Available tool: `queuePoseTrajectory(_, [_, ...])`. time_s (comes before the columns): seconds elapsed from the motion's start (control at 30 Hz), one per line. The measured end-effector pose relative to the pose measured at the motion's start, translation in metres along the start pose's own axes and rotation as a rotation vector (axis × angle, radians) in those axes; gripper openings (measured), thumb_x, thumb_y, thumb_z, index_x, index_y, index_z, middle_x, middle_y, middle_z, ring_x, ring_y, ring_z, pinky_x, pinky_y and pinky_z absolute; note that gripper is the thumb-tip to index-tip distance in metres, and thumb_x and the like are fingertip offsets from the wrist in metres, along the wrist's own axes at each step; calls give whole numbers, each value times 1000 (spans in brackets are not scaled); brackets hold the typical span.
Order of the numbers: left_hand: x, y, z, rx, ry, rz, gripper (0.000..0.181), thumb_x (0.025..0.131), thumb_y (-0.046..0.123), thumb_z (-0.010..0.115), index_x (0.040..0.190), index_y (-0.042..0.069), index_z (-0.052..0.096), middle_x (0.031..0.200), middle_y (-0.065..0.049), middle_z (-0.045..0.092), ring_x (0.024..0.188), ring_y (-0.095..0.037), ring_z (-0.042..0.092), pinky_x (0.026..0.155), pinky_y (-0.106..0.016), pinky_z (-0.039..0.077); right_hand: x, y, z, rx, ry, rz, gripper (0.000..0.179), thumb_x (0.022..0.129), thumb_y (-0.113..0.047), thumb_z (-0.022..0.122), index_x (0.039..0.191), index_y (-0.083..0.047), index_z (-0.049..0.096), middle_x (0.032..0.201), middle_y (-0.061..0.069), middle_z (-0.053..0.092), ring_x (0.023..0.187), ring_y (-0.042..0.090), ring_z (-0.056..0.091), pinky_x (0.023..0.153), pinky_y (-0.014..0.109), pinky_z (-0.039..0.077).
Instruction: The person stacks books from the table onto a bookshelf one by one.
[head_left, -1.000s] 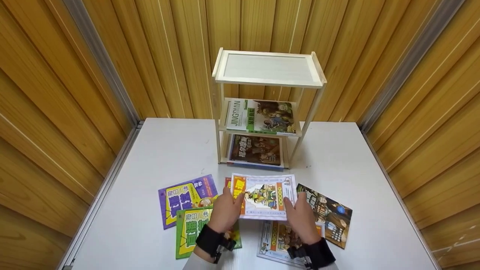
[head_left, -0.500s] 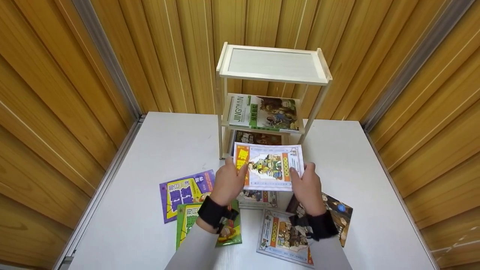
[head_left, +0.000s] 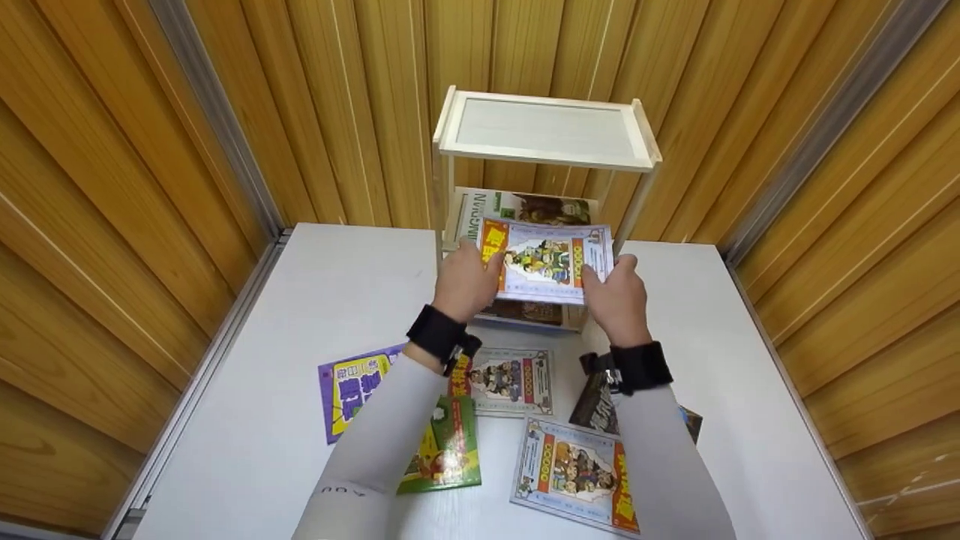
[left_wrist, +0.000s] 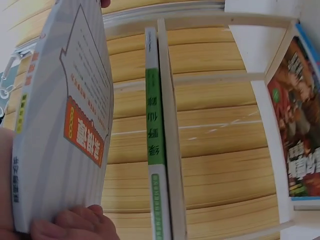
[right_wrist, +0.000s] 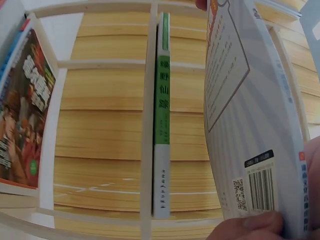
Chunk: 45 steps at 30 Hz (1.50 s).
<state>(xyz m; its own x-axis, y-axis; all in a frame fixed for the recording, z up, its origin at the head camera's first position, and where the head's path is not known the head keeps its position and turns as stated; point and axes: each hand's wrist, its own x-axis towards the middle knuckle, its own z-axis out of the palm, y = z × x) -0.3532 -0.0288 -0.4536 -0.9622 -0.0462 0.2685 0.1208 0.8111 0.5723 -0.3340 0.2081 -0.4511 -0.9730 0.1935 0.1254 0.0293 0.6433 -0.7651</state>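
Note:
Both hands hold a thin pale lavender comic book [head_left: 544,259] with an orange-red title strip. My left hand [head_left: 465,281] grips its left edge, thumb on the cover; my right hand [head_left: 621,300] grips the right edge likewise. From below, the right wrist view shows fingers against the back cover near a barcode [right_wrist: 261,189]. The comic is in front of the middle shelf of a small wooden rack [head_left: 544,131], overlapping a green-and-white book [head_left: 555,206] lying there. Both wrist views place it above that book's green spine [left_wrist: 154,120], with a gap between.
On the lower shelf lies a dark-covered book [left_wrist: 297,125]. A purple book [head_left: 328,382], a green book [head_left: 454,439], two more pale comics [head_left: 510,382] and a dark brown book [head_left: 596,401] lie on the white table [head_left: 255,412]. Wood-patterned walls [head_left: 360,112] enclose it.
Both hands have carried the comic book forward and up, from over the table to the rack's middle shelf. Another pale comic on the table has come into view beneath.

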Motion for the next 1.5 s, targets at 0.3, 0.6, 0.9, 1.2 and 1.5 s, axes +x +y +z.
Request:
queuePoseTrajectory(0.3, [58,16,-5,106,3,-17,57,110,37,50,136,-13,52,96,-19,74,85,-33,76,73,-44,62,50,-35,2,-119,6,-37,84,103,-39,56,153,17,21,99,23,66,78,32,62,67,41,50])
queuePoseTrajectory(0.6, [75,24,-9,292,33,87,55,113,32,44,133,-16,60,108,-19,74,82,-31,76,70,-42,63,63,-46,11,-216,53,-91,79,104,-34,51,151,25,25,102,30,64,91,44,67,75,51,53])
queuePoseTrajectory(0.9, [90,32,7,200,-65,-46,59,112,43,43,145,-5,52,122,-13,69,100,-27,72,83,-41,60,63,-41,14,-257,79,-122,73,105,-30,50,147,27,30,134,44,50,125,55,52,107,61,44])
queuePoseTrajectory(1.2, [77,42,7,276,45,-68,79,108,55,47,157,-6,40,146,-29,52,129,-45,56,90,-50,60,48,-56,15,-227,145,-251,73,103,-28,54,150,23,33,153,45,37,146,58,35,124,60,24])
queuePoseTrajectory(1.5, [68,48,12,311,31,-34,74,107,57,48,153,-1,48,140,-25,56,126,-41,59,89,-52,59,41,-42,14,-290,135,-288,72,102,-31,60,148,21,41,150,44,43,142,58,41,122,61,28])
